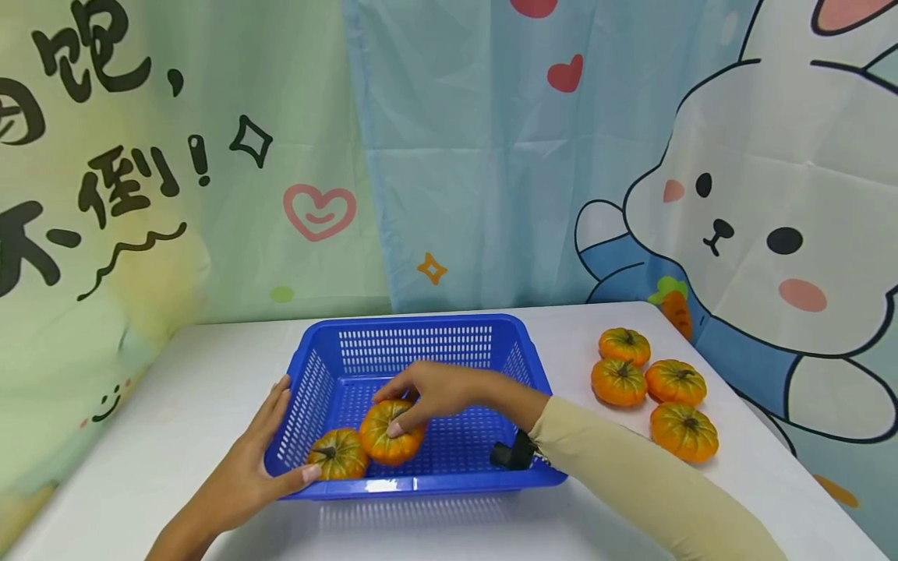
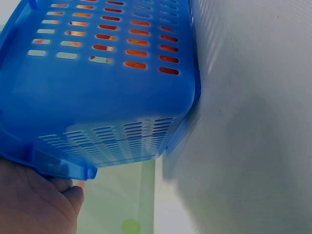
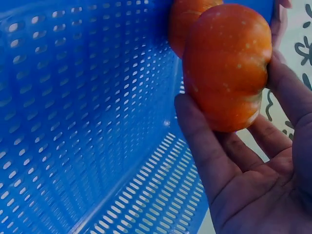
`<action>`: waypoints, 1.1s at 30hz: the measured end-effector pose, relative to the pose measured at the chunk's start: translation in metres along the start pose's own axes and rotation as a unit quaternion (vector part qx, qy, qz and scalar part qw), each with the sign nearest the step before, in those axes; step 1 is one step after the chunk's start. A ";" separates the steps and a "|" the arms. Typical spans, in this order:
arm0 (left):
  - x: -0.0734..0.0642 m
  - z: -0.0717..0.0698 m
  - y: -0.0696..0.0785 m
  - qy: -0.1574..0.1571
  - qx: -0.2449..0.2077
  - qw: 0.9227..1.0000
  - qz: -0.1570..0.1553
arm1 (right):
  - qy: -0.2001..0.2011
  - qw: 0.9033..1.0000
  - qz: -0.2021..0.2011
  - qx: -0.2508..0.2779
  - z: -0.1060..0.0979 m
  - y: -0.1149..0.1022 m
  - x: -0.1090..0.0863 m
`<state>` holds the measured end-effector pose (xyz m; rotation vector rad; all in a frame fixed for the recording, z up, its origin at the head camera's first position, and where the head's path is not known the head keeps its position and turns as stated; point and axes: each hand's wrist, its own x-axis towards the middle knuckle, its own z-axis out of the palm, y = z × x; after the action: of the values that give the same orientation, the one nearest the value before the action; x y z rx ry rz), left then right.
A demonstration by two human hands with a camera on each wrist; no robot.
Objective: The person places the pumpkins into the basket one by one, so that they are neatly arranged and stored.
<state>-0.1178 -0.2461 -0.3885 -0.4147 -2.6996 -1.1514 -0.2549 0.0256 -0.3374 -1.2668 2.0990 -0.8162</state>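
A blue plastic basket (image 1: 463, 485) with slotted walls stands on the white table. My left hand (image 1: 245, 471) holds its near left corner, thumb over the front rim and fingers along the left side. Inside the basket, my right hand (image 1: 438, 389) grips a small orange pumpkin (image 1: 391, 446) from above. The right wrist view shows fingers and thumb around this pumpkin (image 3: 226, 68), its smooth underside facing the camera. Against it, in the near left corner, lies a second pumpkin (image 1: 344, 456). Orange shows through the slots of the basket wall (image 2: 97, 95) in the left wrist view.
On the table (image 1: 596, 506), right of the basket, several more pumpkins (image 1: 684, 432) sit in a cluster. A black strap-like object (image 1: 515, 452) is at the right wrist, over the basket's near right part. A printed curtain (image 1: 456, 156) hangs behind the table.
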 end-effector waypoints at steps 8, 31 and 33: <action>0.000 0.000 0.000 -0.003 0.005 1.000 -0.001 | -0.049 0.998 0.001 0.028 0.006 0.001 0.003; 0.000 -0.001 -0.001 0.001 0.005 1.000 0.004 | -0.109 0.992 0.054 -0.028 0.008 0.003 0.003; 0.000 0.000 -0.001 0.001 0.006 1.000 0.003 | -0.109 0.992 0.061 -0.033 0.009 0.002 0.003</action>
<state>-0.1182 -0.2469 -0.3886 -0.4200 -2.6999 -1.1322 -0.2509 0.0215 -0.3451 -1.1913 2.0176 -0.5326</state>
